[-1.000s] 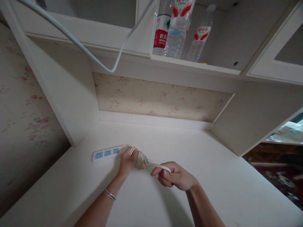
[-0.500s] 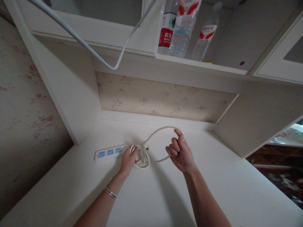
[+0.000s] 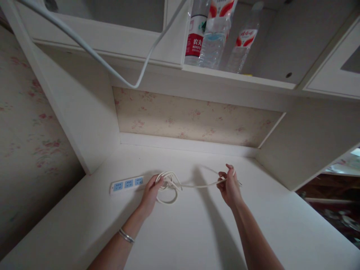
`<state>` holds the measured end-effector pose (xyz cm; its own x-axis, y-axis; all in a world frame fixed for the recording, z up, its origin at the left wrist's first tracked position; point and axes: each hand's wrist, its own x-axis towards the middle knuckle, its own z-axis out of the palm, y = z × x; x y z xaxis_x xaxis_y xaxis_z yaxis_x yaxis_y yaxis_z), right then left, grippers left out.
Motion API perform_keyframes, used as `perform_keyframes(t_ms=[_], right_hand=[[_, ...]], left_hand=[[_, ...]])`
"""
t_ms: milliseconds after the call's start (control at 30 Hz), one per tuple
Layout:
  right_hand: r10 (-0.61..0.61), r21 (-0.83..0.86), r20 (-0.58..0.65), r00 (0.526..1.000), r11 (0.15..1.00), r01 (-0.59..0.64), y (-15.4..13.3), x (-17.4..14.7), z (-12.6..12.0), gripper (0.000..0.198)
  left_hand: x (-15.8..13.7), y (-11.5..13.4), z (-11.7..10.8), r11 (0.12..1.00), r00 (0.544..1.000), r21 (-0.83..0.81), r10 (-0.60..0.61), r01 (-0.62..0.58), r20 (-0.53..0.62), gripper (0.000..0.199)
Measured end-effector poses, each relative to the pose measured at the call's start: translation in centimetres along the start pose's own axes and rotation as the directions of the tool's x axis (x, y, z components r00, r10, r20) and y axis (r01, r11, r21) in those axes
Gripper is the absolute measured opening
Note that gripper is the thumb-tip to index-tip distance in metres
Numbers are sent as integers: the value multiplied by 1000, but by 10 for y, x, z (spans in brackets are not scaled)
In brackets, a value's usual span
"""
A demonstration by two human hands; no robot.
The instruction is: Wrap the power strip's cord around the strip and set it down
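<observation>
A white power strip with blue sockets lies on the white surface, its right end close behind my left hand. That hand is closed on the coiled cream cord, thumb over the loops. From the coil a single length of power cord runs right to my right hand. The fingers of the right hand are curled around the cord near its end. Small metal prongs of the plug peek out at the right of that hand; the plug's body is hidden.
A pale bent tube hangs across the upper left. Plastic bottles stand on the cabinet shelf above. White side panels flank the white tabletop; flowered wallpaper shows at the back.
My right hand has moved right and slightly down, drawing the cord out straight from the coil. The plug, earlier beside the coil, is now at my right hand. My left hand stays at the coil.
</observation>
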<state>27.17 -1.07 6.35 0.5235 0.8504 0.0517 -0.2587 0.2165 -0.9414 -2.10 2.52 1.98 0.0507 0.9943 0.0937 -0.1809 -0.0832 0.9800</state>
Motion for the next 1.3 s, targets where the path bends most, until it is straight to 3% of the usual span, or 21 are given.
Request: perform_keyframes(t_ms=[133, 267, 433, 667, 800, 867, 1067, 1167, 1300], right_hand=[[-54, -38, -106, 993, 998, 50, 12, 8, -20, 58], [-82, 49, -138, 987, 995, 89, 23, 13, -34, 56], [-49, 144, -194, 980, 987, 78, 41, 18, -41, 56], [3, 296, -234, 972, 953, 68, 70, 23, -44, 48], [15, 380, -214, 977, 922, 69, 74, 23, -45, 40], [21, 431, -200, 980, 900, 69, 74, 22, -46, 33], [152, 595, -180, 972, 803, -15, 69, 21, -50, 18], [220, 657, -142, 965, 750, -74, 65, 17, -49, 13], [271, 672, -90, 958, 727, -142, 60, 11, -42, 10]], left_hand=[[-3, 3, -2, 974, 988, -183, -116, 134, 103, 30], [-3, 2, -5, 928, 969, -304, -164, 215, 182, 32], [-2, -2, -6, 933, 967, -270, -205, 239, 150, 34], [-3, 4, -15, 892, 892, -197, -340, 406, 299, 22], [-4, 6, -18, 847, 830, -199, -390, 493, 398, 22], [-4, 7, -17, 842, 823, -206, -384, 498, 418, 22], [-4, 8, -9, 852, 893, -338, -277, 399, 355, 32], [-3, 11, -6, 826, 924, -419, -311, 378, 221, 36], [-4, 15, -4, 864, 951, -400, -301, 305, 73, 51]])
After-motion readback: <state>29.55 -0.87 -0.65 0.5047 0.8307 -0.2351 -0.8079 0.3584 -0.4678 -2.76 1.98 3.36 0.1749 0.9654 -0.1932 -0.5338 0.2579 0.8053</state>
